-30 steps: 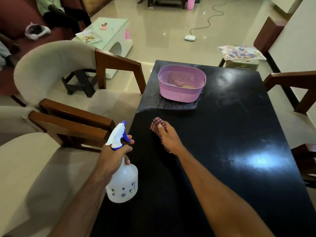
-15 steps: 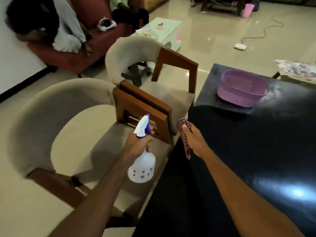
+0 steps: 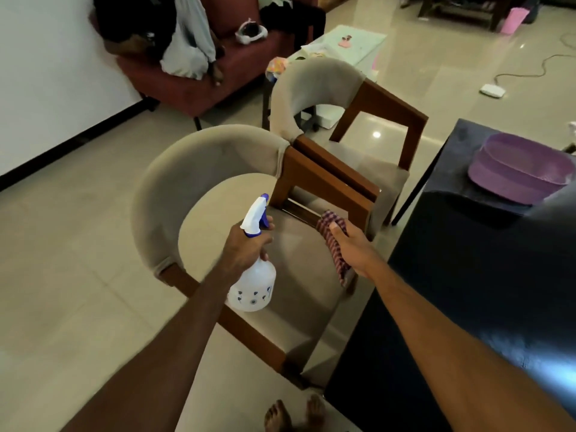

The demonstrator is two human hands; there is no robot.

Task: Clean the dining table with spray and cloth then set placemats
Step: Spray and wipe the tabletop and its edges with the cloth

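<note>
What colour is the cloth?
The cloth in the right hand is checked red and white, seen from the head camera.

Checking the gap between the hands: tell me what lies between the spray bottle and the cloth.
In the head view, only the beige chair seat shows between the spray bottle and the cloth; nothing rests on that stretch.

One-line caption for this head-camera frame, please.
Left hand holds a spray bottle and right hand a checked cloth above a chair beside the dark table.
</note>
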